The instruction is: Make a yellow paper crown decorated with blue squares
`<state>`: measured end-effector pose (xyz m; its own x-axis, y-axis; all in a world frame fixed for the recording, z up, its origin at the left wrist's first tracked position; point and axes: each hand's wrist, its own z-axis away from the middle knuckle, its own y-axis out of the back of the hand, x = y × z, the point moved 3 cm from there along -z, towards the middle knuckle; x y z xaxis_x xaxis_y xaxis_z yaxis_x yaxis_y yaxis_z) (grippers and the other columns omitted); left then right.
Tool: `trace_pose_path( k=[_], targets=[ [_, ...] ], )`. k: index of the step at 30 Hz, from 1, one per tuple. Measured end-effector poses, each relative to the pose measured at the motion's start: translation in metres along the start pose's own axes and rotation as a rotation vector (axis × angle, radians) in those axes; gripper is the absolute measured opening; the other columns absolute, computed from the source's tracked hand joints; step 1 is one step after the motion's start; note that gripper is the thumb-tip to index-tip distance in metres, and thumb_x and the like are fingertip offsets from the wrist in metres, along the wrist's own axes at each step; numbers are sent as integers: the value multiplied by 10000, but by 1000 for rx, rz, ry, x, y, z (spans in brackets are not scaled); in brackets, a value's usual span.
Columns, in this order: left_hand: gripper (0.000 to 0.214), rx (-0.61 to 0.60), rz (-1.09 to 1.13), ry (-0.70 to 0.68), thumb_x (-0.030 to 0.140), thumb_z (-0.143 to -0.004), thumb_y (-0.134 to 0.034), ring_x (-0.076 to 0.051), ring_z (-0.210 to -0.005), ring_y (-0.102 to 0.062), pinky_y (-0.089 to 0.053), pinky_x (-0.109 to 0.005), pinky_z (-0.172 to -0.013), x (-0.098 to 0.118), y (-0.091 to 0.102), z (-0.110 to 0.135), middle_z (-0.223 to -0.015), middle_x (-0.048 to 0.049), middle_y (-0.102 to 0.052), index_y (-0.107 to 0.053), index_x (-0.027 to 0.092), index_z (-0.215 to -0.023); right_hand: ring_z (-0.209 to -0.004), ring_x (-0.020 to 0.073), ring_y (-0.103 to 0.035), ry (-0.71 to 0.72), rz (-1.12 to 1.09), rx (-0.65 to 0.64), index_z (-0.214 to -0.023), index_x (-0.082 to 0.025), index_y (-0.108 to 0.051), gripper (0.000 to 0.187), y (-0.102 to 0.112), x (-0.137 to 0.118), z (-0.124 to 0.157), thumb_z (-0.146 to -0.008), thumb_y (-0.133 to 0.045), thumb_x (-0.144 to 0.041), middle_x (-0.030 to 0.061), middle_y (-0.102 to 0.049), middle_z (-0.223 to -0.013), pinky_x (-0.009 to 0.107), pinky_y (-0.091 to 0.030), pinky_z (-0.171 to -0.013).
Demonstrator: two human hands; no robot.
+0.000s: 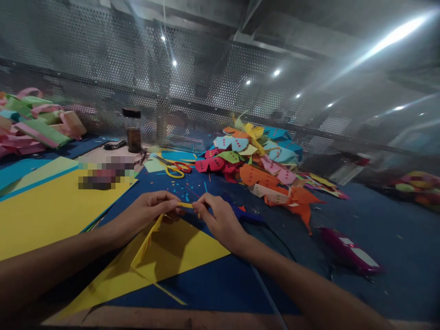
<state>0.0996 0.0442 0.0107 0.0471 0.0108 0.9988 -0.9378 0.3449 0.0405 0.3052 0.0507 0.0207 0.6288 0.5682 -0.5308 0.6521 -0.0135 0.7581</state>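
Note:
Between my two hands a narrow yellow paper strip is stretched, pinched at both ends. My left hand grips its left end, and a folded yellow paper piece hangs below that hand; whether the strip joins it I cannot tell. The right end sits between the thumb and fingers of my right hand. Under both hands lies a large yellow sheet on the blue table. A blue glue gun with a cord rests just beyond my right hand, partly hidden by it.
Scissors with yellow and red handles lie ahead among paper scraps. Folded paper butterflies are piled at the back right. A purple case-like object is on the right. Stacked sheets, a jar and paper baskets occupy the left.

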Motion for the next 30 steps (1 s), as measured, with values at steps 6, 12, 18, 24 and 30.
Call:
trace_pose_path(
  k=[6, 12, 18, 24, 30],
  targets=[
    [568, 119, -34, 15, 689, -817, -758, -310, -1111, -702, -538, -399, -926, 2, 6, 2, -1192, -78, -787, -749, 234, -1157, -689, 167, -610, -78, -18, 41, -815, -220, -570, 295, 0, 10, -4, -1093, -528, -308, -13, -677, -732, 281, -362, -669],
    [533, 127, -127, -42, 678, -879, -692, -360, -1313, -605, -480, -438, -1057, 1, 11, 0, -1340, -82, -745, -746, 263, -1209, -645, 152, -594, -127, -84, 49, -761, -229, -519, 343, 3, 11, -5, -1092, -491, -315, -21, -652, -702, 272, -356, -632],
    [381, 226, -415, -301, 559, -963, -647, -333, -1314, -601, -445, -442, -1126, 15, 15, 8, -1403, -65, -705, -725, 282, -1213, -652, 161, -602, -149, -10, 20, -787, -229, -524, 296, 2, 12, -7, -1079, -508, -272, -16, -650, -705, 277, -334, -634],
    [219, 71, -597, -547, 446, -1000, -645, -276, -1092, -708, -515, -392, -1016, 35, 9, 25, -1113, -44, -807, -800, 291, -984, -665, 164, -608, -185, 50, 40, -767, -234, -490, 319, 3, 15, -9, -1082, -505, -275, -13, -642, -709, 277, -335, -639],
    [377, -259, -687, -465, 536, -751, -913, -353, -1191, -677, -489, -468, -1094, 28, 13, 32, -1122, -70, -829, -844, 339, -1065, -652, 163, -597, -182, 52, 78, -756, -238, -485, 326, 4, 20, -9, -1077, -504, -294, -23, -614, -683, 277, -349, -644]
  ],
)
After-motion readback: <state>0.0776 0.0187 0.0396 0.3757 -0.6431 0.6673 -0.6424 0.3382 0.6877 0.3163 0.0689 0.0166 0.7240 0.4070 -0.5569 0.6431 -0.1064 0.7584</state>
